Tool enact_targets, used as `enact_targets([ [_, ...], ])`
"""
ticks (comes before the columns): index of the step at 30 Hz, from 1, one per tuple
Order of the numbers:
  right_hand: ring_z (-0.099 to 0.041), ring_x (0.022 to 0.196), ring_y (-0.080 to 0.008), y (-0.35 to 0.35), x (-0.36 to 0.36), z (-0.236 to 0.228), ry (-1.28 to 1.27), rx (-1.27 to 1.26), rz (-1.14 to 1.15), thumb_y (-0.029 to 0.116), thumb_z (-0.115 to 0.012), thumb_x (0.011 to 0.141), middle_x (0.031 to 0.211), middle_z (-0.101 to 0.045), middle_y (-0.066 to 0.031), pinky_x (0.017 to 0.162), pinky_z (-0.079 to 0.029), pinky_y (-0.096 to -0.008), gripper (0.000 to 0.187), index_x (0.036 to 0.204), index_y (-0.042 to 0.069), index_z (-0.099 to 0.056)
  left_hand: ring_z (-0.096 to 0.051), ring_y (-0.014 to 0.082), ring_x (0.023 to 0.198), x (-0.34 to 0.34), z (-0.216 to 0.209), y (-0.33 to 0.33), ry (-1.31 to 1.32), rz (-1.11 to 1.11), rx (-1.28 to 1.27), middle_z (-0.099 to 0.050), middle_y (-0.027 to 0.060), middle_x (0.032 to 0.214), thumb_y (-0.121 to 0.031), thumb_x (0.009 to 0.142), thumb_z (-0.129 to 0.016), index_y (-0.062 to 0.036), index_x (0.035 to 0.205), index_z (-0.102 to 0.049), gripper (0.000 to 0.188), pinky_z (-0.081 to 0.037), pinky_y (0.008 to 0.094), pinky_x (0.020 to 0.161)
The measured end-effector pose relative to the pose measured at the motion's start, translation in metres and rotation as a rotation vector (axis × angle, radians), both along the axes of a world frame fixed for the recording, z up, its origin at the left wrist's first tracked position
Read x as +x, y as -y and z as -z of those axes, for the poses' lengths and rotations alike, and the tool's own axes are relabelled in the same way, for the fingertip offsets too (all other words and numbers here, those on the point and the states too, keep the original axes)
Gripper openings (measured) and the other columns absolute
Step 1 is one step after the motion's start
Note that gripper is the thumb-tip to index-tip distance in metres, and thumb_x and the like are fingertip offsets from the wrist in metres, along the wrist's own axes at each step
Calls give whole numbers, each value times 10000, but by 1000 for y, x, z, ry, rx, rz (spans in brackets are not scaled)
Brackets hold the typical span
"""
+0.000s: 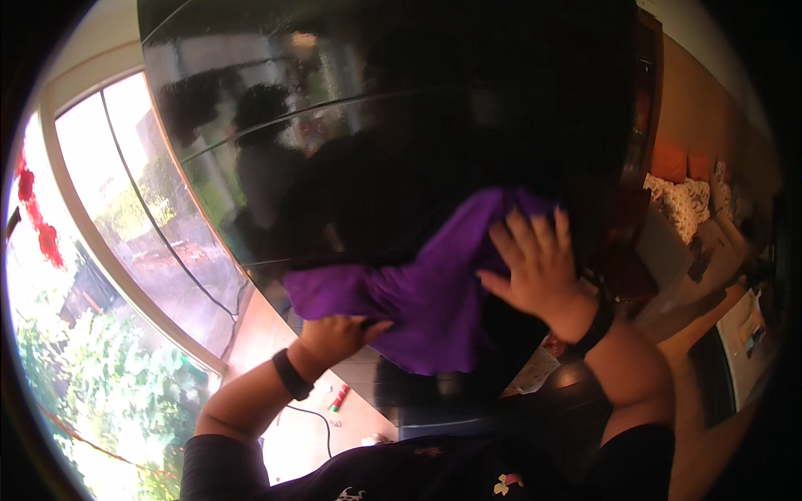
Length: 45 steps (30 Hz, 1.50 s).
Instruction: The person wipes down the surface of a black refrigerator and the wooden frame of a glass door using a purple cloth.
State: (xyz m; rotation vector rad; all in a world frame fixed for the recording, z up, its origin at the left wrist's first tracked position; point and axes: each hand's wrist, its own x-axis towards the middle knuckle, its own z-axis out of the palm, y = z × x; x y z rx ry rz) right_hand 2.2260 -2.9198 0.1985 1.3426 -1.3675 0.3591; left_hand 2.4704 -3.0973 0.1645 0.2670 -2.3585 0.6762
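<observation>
A purple cloth [434, 292] lies bunched and wrinkled against a large glossy black panel [401, 150], which mirrors a window and a dark figure. My right hand [535, 267] presses flat on the upper right part of the cloth, fingers spread. At the cloth's lower left edge, my left hand [338, 338] has its fingers curled over the fabric, and the thumb points right. Each wrist wears a dark band. The fingertips of my left hand are partly hidden.
Bright windows [134, 184] with plants outside line the left. Below lie a red-and-green tube [339, 397] and a thin dark cable [322, 422] on a pale floor. To the right are a patterned cushion [678, 204] and orange cushions [668, 163].
</observation>
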Motion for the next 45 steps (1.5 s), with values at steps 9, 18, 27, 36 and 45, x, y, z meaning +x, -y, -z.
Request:
enact_targets([
  [9,-324,1140,-366,-54,1,173,340,138,115,548,-418,785,1227,-379,-180,974,-79,-599,650,1211,57,-396,-500,268,1010,-25,65,-31,142,346,224,-524,104,1086,-271,800,-520,-87,1100,-525,352,-380,386,882],
  [18,-199,1224,-416,-83,23,222,770,103,44,300,-395,867,1317,-233,-239,1005,-168,-505,571,1290,-32,-200,-514,233,991,-41,68,-56,91,638,737,-554,84,1035,-208,823,-475,-81,1040,-547,262,-401,326,866],
  [27,-43,1277,-410,-54,53,197,596,105,13,307,-329,886,1377,-47,-262,1039,-45,-477,624,1319,-57,-66,-550,286,907,-4,82,-37,-39,633,684,-567,131,1002,-124,745,-515,-75,1053,-550,314,-434,357,797],
  [36,-256,1201,-362,-19,88,157,606,-3,-94,321,-388,878,1311,-235,-254,997,-197,-432,548,1239,-70,-258,-531,185,855,43,85,-30,64,443,677,-550,5,856,-251,770,-504,-179,952,-560,204,-386,347,788],
  [45,-448,1080,-277,37,126,140,1137,227,-912,211,-605,762,1201,-429,-189,887,-366,-423,588,1234,-17,-338,-542,290,901,144,98,-11,-57,502,590,-561,116,972,-222,670,-622,-73,990,-586,354,-402,427,799],
])
